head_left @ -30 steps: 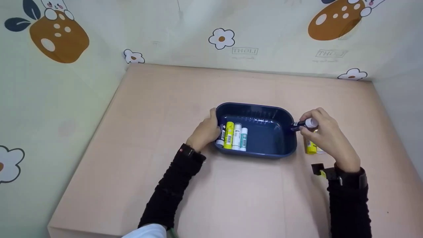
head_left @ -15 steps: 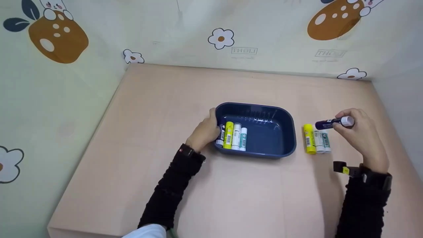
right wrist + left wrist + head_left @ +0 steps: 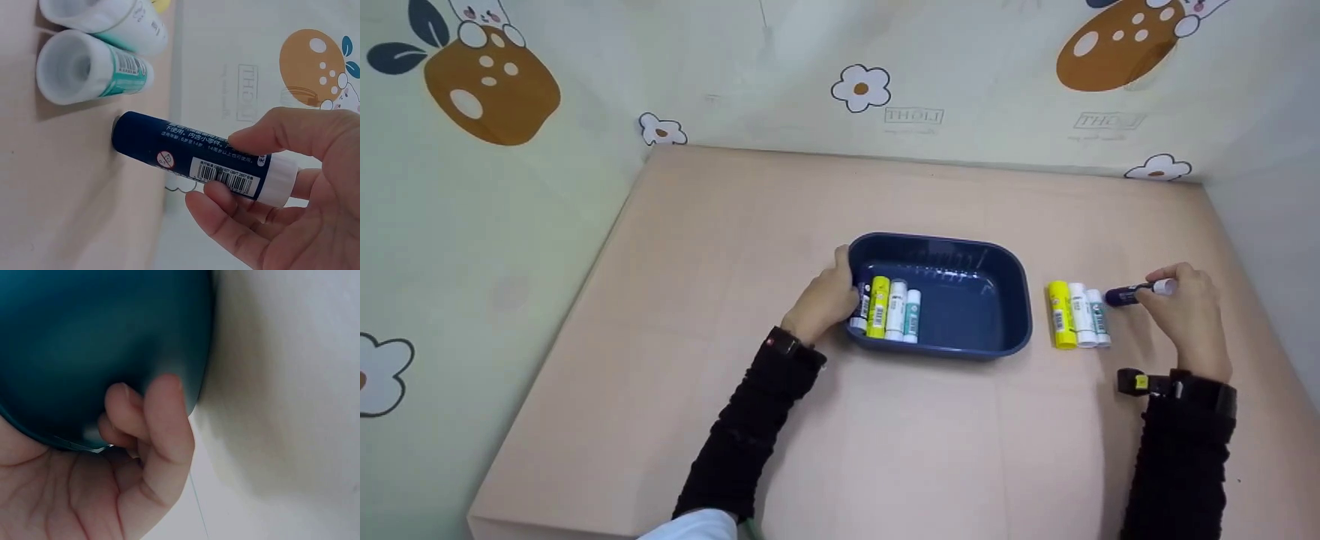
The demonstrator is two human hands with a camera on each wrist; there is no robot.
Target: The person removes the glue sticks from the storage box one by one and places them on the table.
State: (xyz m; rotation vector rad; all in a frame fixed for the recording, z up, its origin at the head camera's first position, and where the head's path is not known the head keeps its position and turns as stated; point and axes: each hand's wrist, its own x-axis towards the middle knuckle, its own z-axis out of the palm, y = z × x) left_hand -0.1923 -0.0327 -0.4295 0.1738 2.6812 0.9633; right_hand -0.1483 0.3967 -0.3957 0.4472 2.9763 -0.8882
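Observation:
My left hand point(image 3: 823, 301) grips the left wall of a dark blue plastic tub point(image 3: 975, 346), with the fingers bent against the outside in the left wrist view. Inside, against the left end, several glue sticks lie side by side: a dark blue one, a yellow one point(image 3: 878, 307), a white one point(image 3: 896, 309) and a teal-and-white one point(image 3: 913, 315). My right hand point(image 3: 1189, 319) pinches a dark blue glue stick point(image 3: 185, 152) by its white-ended half. It is tilted, its dark end low by the table; contact there is hard to tell.
Right of the tub, a yellow glue stick point(image 3: 1062, 315), a white glue stick point(image 3: 1082, 315) and a teal-and-white glue stick point(image 3: 1098, 319) lie in a row on the beige table point(image 3: 885, 450). A patterned wall covering point(image 3: 765, 82) rises behind the table.
My right hand has carried the dark blue glue stick from the tub's right rim to the right, past the row, and lowered it. The left hand and tub have hardly moved.

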